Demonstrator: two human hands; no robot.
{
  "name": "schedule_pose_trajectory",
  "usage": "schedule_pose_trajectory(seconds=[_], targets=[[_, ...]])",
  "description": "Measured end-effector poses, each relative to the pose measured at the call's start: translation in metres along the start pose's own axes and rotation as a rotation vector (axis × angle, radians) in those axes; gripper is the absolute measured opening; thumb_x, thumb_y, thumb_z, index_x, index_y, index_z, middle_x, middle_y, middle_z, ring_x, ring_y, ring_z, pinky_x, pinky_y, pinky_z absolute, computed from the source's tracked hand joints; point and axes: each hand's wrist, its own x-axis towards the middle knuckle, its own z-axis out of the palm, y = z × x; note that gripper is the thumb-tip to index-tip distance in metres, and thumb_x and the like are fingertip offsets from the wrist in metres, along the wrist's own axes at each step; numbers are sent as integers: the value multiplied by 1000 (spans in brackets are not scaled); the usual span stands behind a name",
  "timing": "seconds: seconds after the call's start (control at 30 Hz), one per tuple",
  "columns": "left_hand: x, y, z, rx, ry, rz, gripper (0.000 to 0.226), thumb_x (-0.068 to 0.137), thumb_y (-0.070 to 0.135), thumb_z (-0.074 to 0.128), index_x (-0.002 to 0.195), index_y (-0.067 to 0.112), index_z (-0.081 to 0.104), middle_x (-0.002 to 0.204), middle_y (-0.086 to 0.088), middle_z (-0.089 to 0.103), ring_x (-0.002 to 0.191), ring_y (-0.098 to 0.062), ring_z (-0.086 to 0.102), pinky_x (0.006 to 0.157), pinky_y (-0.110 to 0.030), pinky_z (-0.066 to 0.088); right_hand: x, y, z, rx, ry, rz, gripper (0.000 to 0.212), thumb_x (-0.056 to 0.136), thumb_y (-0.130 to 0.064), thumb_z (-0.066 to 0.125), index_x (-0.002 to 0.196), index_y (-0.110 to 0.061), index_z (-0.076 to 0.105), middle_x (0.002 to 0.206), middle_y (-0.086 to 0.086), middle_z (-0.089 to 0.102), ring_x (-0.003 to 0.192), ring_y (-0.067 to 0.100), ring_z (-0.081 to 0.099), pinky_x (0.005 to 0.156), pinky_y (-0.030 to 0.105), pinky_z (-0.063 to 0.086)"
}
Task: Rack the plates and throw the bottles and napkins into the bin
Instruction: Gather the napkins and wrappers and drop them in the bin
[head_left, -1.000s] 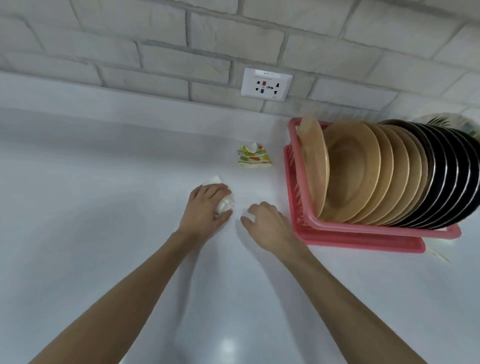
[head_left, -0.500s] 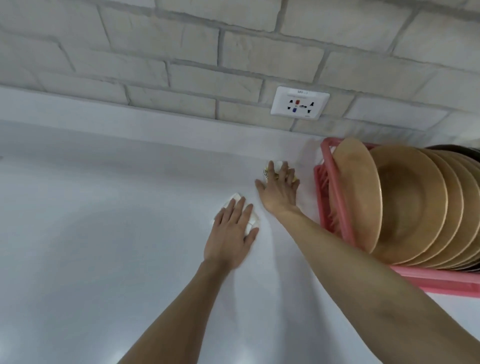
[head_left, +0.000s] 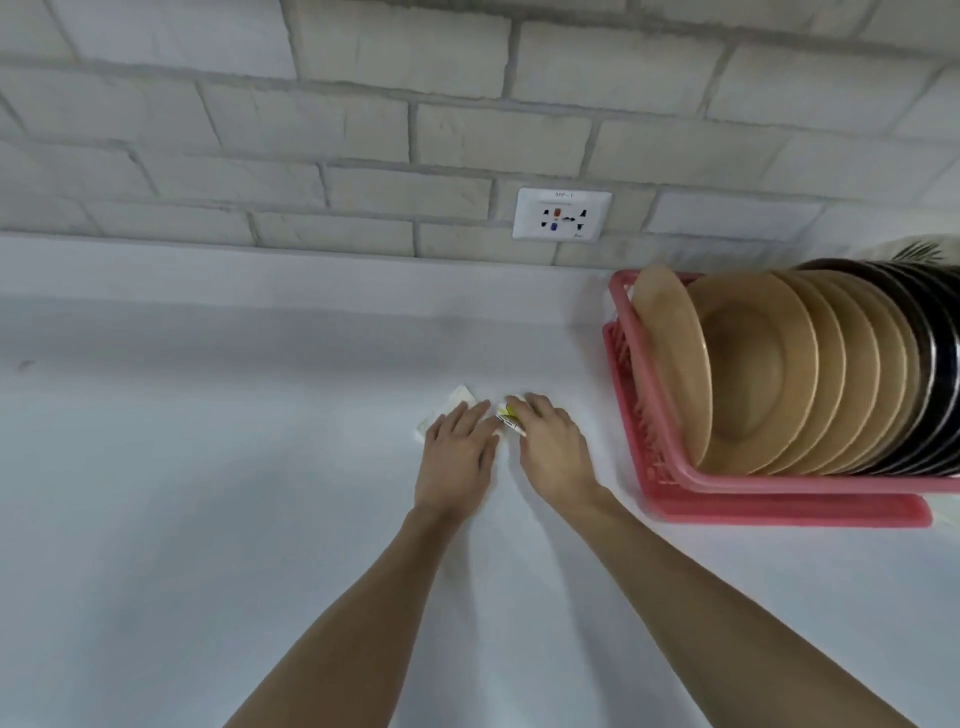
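1. Left hand (head_left: 457, 457) lies palm down, fingers spread flat over a crumpled white paper napkin (head_left: 451, 414) on the white countertop (head_left: 208, 493); it presses the napkin without gripping it.
2. Right hand (head_left: 553, 449), just beside the left, is curled over a small printed napkin with yellow markings (head_left: 509, 417), which peeks out under its fingertips.
3. Right of the hands stands a pink plastic dish rack (head_left: 675, 467) filled with upright tan round plates (head_left: 753, 364) and, farther right, black plates (head_left: 930, 364).
4. Behind, a white wall socket (head_left: 562, 214) sits in the pale brick wall (head_left: 311, 130).
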Motion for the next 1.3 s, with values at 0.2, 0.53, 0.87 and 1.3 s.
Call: schedule_pose_trajectory(seconds=[0.2, 0.53, 0.87, 1.3], targets=[[-23, 7, -5, 12, -55, 27, 31, 90, 39, 52, 112, 19, 60, 141, -4, 50, 127, -27, 45, 96, -43, 43, -76, 6, -23, 314, -42, 26, 51, 97, -6, 48, 145, -22, 45, 142, -2, 54, 124, 21, 55, 101, 36, 44], [-90, 51, -20, 233, -246, 116, 49, 71, 1, 59, 118, 14, 57, 136, 1, 51, 120, -29, 46, 85, -35, 43, -199, 25, -52, 493, -38, 218, 14, 92, -13, 56, 104, -15, 62, 97, 3, 56, 86, 23, 55, 77, 34, 45], [-195, 108, -16, 57, -283, 202, 50, 73, -6, 57, 117, 18, 55, 152, 2, 32, 137, -21, 33, 87, -27, 46, -314, 52, -80, 757, -3, 404, 18, 91, -16, 61, 109, -15, 64, 94, -2, 66, 79, 18, 60, 65, 28, 49], [-209, 135, -15, -111, -192, -502, 96, 74, 31, 85, 150, 9, 30, 142, -15, 47, 131, -37, 45, 102, -46, 41, -353, 65, -89, 978, -49, 543, 21, 88, -19, 64, 109, -12, 65, 105, 6, 70, 92, 22, 66, 72, 31, 52]])
